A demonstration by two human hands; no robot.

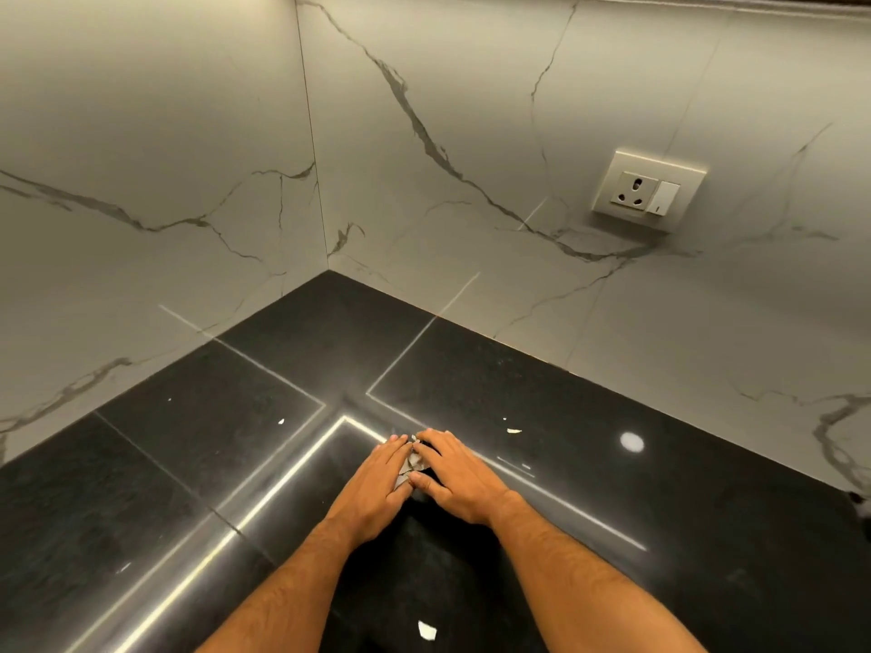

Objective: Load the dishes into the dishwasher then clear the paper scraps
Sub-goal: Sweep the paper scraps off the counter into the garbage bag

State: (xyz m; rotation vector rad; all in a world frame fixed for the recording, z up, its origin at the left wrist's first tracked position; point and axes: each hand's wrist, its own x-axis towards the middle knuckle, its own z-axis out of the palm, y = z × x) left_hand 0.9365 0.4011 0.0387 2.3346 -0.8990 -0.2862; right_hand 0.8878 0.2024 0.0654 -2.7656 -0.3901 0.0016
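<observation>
Both hands flat on the black polished worktop, side by side near the corner of the marble-veined walls. Left hand open, fingers straight and pressed together, angled right, inner edge against a small heap of paper scraps. Right hand also open, fingers slightly spread and only gently bent, angled left, thumb and forefinger touching the same heap from the other side. Heap hemmed between the two hands, only partly visible in the gap; neither hand curled round it.

Stray scraps lying apart on the worktop: one larger white piece close to the bottom edge between the forearms, one small piece just right of the right hand, another small piece well to the left. Tiny flecks further out, too small to make out.

White wall socket with switch on the right-hand wall, well above the worktop.
</observation>
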